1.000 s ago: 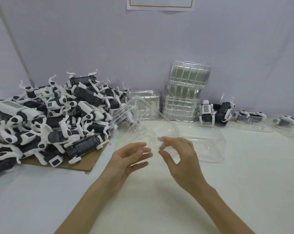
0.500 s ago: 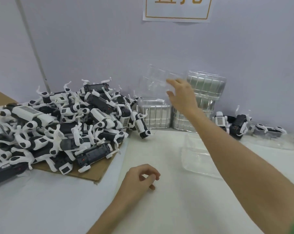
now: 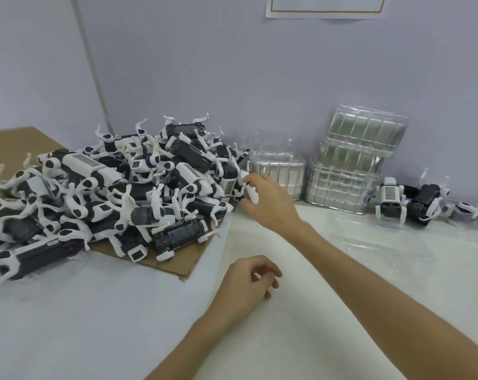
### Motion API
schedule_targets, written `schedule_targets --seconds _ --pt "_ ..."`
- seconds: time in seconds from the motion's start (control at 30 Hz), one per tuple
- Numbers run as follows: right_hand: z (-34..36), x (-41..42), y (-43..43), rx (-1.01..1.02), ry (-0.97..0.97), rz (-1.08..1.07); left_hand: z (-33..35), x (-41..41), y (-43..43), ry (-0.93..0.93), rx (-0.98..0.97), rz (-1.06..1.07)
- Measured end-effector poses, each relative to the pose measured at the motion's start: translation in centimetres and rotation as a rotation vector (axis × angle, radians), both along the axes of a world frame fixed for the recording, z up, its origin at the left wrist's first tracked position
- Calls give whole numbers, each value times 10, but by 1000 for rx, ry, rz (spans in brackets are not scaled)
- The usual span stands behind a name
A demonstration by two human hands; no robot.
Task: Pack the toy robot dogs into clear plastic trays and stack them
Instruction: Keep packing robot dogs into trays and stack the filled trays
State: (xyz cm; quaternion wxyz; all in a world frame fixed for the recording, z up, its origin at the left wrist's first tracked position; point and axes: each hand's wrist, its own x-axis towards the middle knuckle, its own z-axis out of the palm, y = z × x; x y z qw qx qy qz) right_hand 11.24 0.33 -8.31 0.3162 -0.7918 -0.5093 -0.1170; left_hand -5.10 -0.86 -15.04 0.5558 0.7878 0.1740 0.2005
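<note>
One toy robot dog (image 3: 249,191) at the pile (image 3: 117,196) edge, desk (image 3: 301,325) back, is pinched by the right hand (image 3: 270,204), come down from the tray stack (image 3: 353,165): filling starts. Left hand (image 3: 246,283) lies loosely curled, empty.

Dog pile (image 3: 122,193) on cardboard (image 3: 166,263) at 9 o'clock of the table (image 3: 95,311), short tray stack (image 3: 279,174) at 12, tall stack (image 3: 353,165) just right of it against the wall (image 3: 232,78), two dogs (image 3: 391,198) at 2 beside it, loose tray (image 3: 383,242) flat before the stacks.
</note>
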Motion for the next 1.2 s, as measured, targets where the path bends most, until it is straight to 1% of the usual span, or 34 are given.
schedule_targets --seconds 0.03,0.13,0.23,0.33,0.43,0.6,0.67,0.7,0.77,0.8,0.83,0.87,0.93,0.97,1.0,1.07,1.13,1.2 --pt "-10 -2 2 -1 29 -67 0 -1 1 2 3 6" --pt "-37 4 10 29 215 -245 -1 -1 2 8 27 0" --pt "-52 24 25 -3 289 -312 -3 -1 1 33 74 -29" --pt "-53 40 42 -3 369 -294 -4 1 4 54 110 -52" --pt "-53 45 49 -3 365 -308 -3 3 6 61 124 -59" --pt "-45 31 18 62 351 -268 -4 5 4 71 174 -62" --pt "-35 26 3 62 370 -208 -4 4 4 74 181 -60" --pt "-30 23 -4 75 409 -161 -4 3 3 77 177 -59" --pt "-16 16 -17 145 534 -79 -4 2 3 80 164 -52" --pt "-9 12 -24 204 640 -57 -3 2 3 81 158 -48" --pt "-2 10 -31 283 798 -39 -3 2 2 83 155 -45" --pt "5 6 -39 372 1003 0 -2 3 2 88 156 -43" --pt "17 -2 -64 531 1396 137 -1 3 1 99 164 -39" --pt "19 -4 -78 551 1503 206 -1 2 1 102 166 -35" --pt "20 -7 -94 521 1523 260 -1 2 1 103 165 -33" --pt "14 -13 -124 413 1447 302 -2 3 1 108 166 -36" --pt "6 -16 -151 334 1366 279 -6 4 0 121 198 -44" --pt "0 -17 -170 357 1288 215 -10 4 0 132 243 -54"
